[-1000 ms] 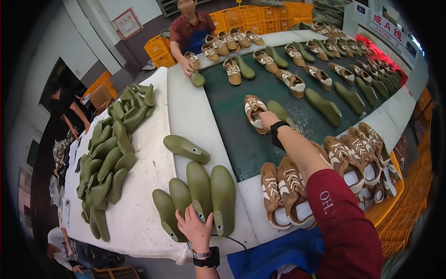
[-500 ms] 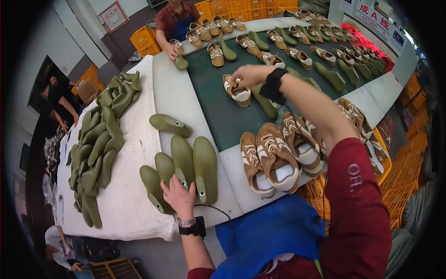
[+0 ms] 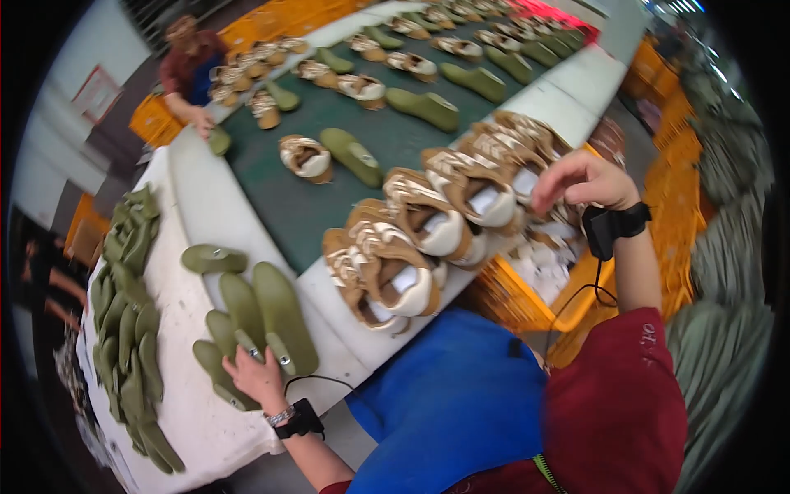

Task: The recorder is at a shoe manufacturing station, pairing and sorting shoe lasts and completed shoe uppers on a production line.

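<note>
My left hand [image 3: 257, 380] is at the near edge of a small group of green shoe lasts [image 3: 284, 317], its thumb and fingers around the heel end of one that lies on the table. My right hand [image 3: 586, 183] hangs in the air with loosely bent fingers apart and nothing visible in them. It is just right of a row of brown and white sneakers [image 3: 399, 284] along the table's near edge. On the green belt, a single brown and white sneaker [image 3: 306, 159] sits beside a green last [image 3: 352, 156].
A long pile of green lasts [image 3: 127, 329] covers part of the white cloth [image 3: 193, 432] at left. Sneakers and lasts line the belt. A co-worker [image 3: 193, 70] reaches for a last at the far left. A yellow crate [image 3: 568, 311] with white material stands below my right hand.
My right hand has left the sneaker on the belt and moved right, past the near row of sneakers. My left hand stays at the lasts. The view has swung right.
</note>
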A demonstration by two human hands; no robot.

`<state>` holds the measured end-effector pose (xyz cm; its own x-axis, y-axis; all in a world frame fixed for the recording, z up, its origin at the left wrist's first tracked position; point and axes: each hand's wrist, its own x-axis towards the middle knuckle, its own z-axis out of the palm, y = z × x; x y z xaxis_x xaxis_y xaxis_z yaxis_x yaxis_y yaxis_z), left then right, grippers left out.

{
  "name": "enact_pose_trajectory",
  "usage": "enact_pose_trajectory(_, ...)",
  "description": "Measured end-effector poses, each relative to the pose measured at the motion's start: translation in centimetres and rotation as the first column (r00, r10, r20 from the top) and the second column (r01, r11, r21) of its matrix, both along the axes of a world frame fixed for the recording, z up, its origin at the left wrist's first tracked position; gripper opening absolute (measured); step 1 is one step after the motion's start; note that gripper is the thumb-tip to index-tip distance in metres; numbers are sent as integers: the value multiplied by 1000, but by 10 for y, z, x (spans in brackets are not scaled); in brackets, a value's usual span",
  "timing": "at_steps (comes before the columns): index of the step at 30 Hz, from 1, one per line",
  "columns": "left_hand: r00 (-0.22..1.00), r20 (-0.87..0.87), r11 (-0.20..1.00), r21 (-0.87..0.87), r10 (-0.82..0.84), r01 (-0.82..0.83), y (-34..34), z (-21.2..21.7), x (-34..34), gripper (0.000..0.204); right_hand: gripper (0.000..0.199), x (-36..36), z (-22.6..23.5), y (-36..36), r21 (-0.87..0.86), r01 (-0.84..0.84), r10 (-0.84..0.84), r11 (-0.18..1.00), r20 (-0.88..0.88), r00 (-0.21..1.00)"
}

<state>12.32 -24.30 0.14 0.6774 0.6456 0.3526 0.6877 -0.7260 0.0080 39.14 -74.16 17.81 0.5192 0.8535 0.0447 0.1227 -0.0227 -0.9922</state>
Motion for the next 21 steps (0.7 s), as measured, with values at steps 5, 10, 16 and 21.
enact_pose_trajectory(5, 993, -115, 999, 7, 35, -35, 9, -4, 0, 52, 26, -26, -176, -147, -253, 596, -622, 762, -542, 565)
enact_pose_trajectory(10, 986, -155, 997, -42, 64, -71, 16, -8, 2, 51, 20, -17, -323, -199, -859, 409, -826, 307, -27, 563)
enact_pose_trajectory(16, 978, -200, 997, -34, 64, -72, 21, -6, -9, 55, 20, 37, -483, -200, -917, 369, -158, 149, 347, 925)
enact_pose_trajectory(21, 921, -354, 984, -10, 161, -175, 16, 0, 1, 58, 31, 51, -508, -221, -587, 726, -862, -358, 506, -17)
